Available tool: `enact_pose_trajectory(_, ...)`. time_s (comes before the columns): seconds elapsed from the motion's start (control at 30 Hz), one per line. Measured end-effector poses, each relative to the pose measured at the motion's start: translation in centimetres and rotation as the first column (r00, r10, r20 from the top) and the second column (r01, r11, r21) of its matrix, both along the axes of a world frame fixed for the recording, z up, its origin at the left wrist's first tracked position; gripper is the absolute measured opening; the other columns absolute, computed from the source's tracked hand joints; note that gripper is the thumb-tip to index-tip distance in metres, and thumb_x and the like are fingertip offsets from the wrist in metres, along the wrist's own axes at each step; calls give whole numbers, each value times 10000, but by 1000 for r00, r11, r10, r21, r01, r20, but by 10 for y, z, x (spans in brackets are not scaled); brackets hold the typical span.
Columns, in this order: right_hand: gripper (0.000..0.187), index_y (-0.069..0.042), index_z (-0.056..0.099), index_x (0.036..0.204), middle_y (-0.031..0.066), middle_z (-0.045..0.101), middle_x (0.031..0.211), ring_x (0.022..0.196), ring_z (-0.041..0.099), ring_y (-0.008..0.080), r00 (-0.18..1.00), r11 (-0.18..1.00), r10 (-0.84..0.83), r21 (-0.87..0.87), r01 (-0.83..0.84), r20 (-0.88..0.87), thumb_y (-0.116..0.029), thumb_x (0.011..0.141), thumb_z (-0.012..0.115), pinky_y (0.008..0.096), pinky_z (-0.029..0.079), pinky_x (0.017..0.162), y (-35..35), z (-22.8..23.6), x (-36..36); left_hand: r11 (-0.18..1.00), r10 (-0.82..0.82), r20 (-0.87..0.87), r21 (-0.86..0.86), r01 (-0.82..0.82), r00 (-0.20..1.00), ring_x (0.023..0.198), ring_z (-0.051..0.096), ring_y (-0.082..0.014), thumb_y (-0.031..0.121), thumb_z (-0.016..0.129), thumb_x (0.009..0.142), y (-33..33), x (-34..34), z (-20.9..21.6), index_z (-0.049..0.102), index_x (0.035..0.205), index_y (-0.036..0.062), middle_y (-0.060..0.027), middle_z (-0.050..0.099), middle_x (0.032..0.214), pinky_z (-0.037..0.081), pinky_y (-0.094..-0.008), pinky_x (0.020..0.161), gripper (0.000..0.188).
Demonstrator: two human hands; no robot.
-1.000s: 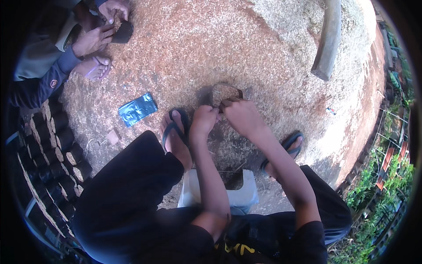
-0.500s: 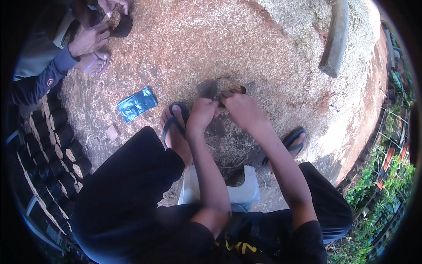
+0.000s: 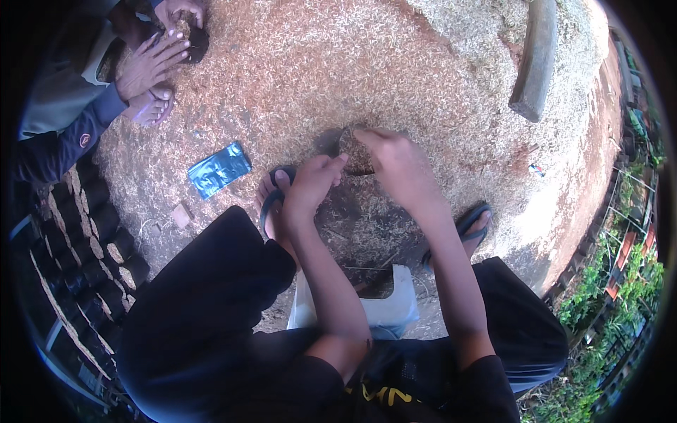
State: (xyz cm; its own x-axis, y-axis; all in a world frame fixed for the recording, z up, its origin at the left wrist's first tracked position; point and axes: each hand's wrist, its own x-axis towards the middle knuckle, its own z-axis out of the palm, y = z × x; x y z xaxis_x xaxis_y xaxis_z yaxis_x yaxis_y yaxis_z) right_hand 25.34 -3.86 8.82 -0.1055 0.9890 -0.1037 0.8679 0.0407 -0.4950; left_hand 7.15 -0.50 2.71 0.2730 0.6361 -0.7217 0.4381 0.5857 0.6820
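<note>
Two hands grasp one small dark bag of husk.
Left hand (image 3: 310, 185) pinches its near rim; right hand (image 3: 398, 163) cups over the bag (image 3: 352, 151) top, husk heap (image 3: 395, 63) beyond.

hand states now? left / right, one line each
Left hand: curled closed against the near edge of the small husk-filled bag.
Right hand: cupped over the bag's top, gripping it.

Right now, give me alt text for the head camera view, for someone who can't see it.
Seen from above, a seated person's left hand and right hand press husk-like mix into a small dark bag on a mound of pale husk. A second person's hands work at top left, by rows of filled bags.
</note>
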Motion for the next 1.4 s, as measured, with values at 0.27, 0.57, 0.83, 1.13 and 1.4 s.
enact_pose_trajectory(0.27, 516, -133, 406, 1501, 155, 489, 1446, 1336, 462, 279, 641, 726, -657, -103, 680, -396, -266, 1010, 497, 460, 397, 1082, -27, 13, 59, 664, 2, 574, 611, -430, 819, 1366, 450, -290, 276, 501, 1038, -23, 130, 48, 550, 1333, 95, -159, 519, 1420, 320, -430, 1152, 349)
enact_pose_trajectory(0.57, 612, -58, 316, 1545, 205, 231, 1620, 1518, 168, 342, 849, 900, -423, -40, 433, -316, -417, 1059, 219, 510, 143, 1225, -76, -10, 94, 606, 658, 498, -795, -5, 565, 1514, 187, -317, 644, 255, 1019, -102, 189, -2, 141, 1593, 112, -185, 187, 1636, 220, -484, 1198, 791)
enact_pose_trajectory(0.83, 534, 4, 410, 1462, 225, 437, 1490, 1359, 451, 367, 552, 700, -713, -392, 596, -432, -341, 1077, 277, 455, 357, 1145, -86, -80, 132, 913, -202, 624, 400, -86, 754, 972, 687, -256, 434, 315, 1065, 76, 148, 110, 637, 1134, 35, -153, 699, 1011, 494, -474, 953, 518)
enact_pose_trajectory(1.13, 774, 191, 264, 1433, 362, 425, 1413, 1344, 461, 405, -135, 488, -844, -847, 209, -520, -490, 1074, 188, 457, 397, 1156, -16, -118, 117, -447, -30, -893, -389, 805, -449, 1037, 611, -221, 119, 646, 860, 236, -30, 109, 592, 1211, 85, -86, 606, 1132, 458, -401, 850, 357)
enact_pose_trajectory(1.4, 927, 125, -14, 1507, 379, 200, 1523, 1393, 367, 449, -466, 463, -742, -871, 162, -482, -636, 1015, 184, 449, 398, 1153, 48, -104, 105, 417, -679, -347, 542, 729, 647, 969, 639, -283, 189, 602, 968, 86, -98, 14, 587, 1113, 59, -125, 610, 1042, 515, -419, 866, 196)
